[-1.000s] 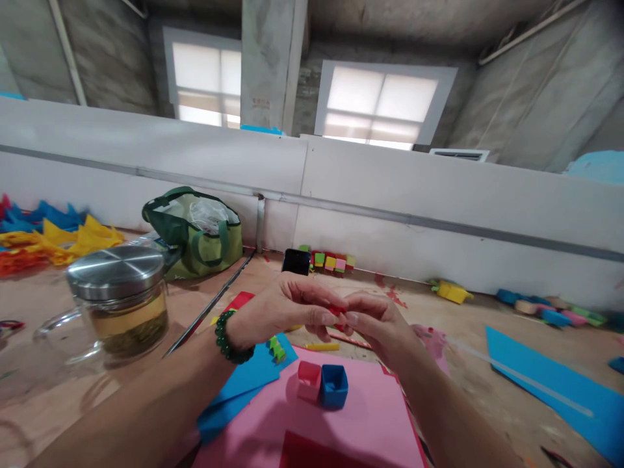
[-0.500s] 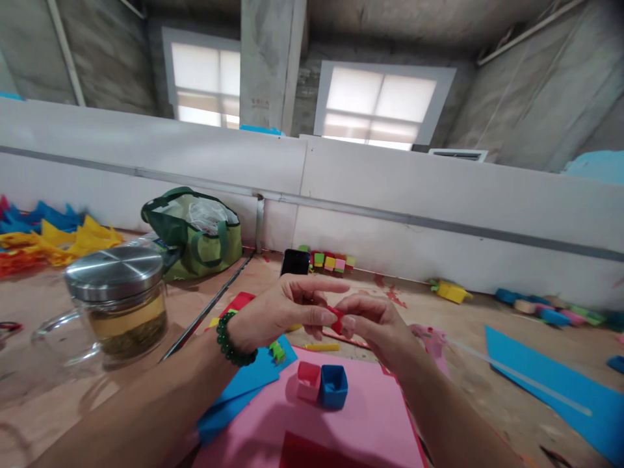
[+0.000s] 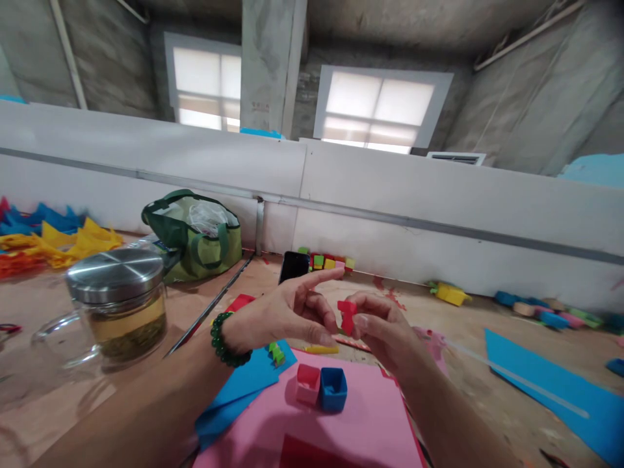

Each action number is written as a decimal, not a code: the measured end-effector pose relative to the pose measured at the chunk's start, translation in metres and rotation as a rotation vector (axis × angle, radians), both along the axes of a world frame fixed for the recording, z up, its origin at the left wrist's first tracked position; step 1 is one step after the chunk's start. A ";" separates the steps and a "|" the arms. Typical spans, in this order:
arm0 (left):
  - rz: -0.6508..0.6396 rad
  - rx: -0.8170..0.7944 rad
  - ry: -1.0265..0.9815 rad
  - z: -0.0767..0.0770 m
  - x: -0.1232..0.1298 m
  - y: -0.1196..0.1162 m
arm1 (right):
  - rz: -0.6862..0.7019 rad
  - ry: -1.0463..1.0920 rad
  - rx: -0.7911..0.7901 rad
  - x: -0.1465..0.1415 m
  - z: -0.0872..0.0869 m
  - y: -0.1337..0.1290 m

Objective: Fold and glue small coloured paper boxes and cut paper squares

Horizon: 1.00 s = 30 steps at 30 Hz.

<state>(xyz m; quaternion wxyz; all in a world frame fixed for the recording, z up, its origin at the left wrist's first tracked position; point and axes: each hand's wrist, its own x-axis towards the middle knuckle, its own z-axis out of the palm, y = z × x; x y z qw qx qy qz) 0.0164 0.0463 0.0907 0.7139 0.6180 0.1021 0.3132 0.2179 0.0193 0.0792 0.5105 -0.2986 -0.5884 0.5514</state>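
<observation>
Between the thumb and fingers of my right hand [image 3: 383,325] is a small red folded paper piece [image 3: 347,315], held up above the pink sheets. My left hand [image 3: 297,312], with a green bead bracelet [image 3: 227,341] at the wrist, is just left of the piece; its index finger points out and its thumb is apart from the fingers, holding nothing. Below both hands, a pink paper box [image 3: 308,383] and a blue paper box [image 3: 334,390] stand side by side on the pink sheet [image 3: 370,422]. A small green paper piece [image 3: 276,353] lies on the blue sheets [image 3: 234,396].
At left stand a lidded glass mug [image 3: 117,312] of tea and a green bag [image 3: 205,247]. A phone [image 3: 294,266] and several small coloured boxes [image 3: 330,263] sit by the wall. A pink glue gun [image 3: 433,344] and a blue sheet [image 3: 546,383] lie at right.
My left fingers have come off the red paper piece and spread apart. The piece stays in my right hand, now turned more upright and more visible.
</observation>
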 end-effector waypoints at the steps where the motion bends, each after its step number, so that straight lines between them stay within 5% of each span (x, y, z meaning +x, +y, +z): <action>1: 0.007 0.003 0.000 0.000 0.000 0.001 | -0.006 0.009 0.004 0.000 0.000 0.000; 12: 0.306 0.222 0.050 0.006 -0.002 0.001 | -0.464 -0.414 0.517 0.002 0.000 -0.003; 19: 0.409 0.152 0.128 0.004 -0.003 0.003 | -0.524 -0.587 0.736 0.001 0.007 -0.009; 22: 0.376 0.144 0.114 0.004 -0.002 0.004 | -0.508 -0.581 0.690 0.000 0.006 -0.010; 27: 0.259 0.077 0.047 0.002 -0.003 0.004 | -0.352 -0.456 0.396 -0.001 0.002 -0.003; 30: 0.273 0.059 0.041 0.002 -0.001 0.003 | -0.374 -0.429 0.389 -0.002 0.000 -0.003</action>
